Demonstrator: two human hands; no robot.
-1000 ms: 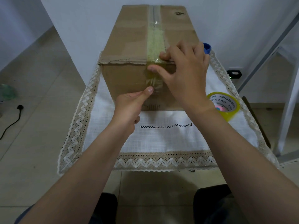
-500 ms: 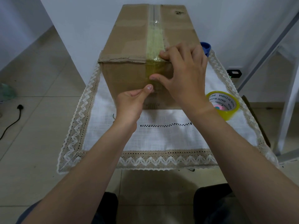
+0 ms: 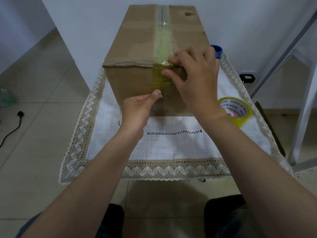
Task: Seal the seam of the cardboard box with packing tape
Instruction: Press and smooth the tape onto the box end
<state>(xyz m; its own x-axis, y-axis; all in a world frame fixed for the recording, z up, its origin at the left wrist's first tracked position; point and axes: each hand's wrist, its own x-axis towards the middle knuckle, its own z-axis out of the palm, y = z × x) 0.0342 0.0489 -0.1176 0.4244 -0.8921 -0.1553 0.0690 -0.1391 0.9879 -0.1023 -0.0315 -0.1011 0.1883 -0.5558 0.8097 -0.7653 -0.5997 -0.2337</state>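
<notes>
right hand (image 3: pixel 193 79) hides tape (image 3: pixel 163 47) edge

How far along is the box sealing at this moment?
Done: a tape strip covers the top seam of the cardboard box and folds down its near face. In hand: the left hand thumbs the strip's lower end while the right hand presses near the edge. Left: smoothing the wrinkled end. The tape roll lies aside.

Both bare forearms reach forward, hands close together at centre.

The left hand (image 3: pixel 137 109) is curled into a loose fist, its thumb stretched up and to the right with the nail showing. The right hand (image 3: pixel 195 79), higher and farther, is spread palm-down, fingertips (image 3: pixel 172 57) bent and pointing left, thumb pressed leftward.
</notes>
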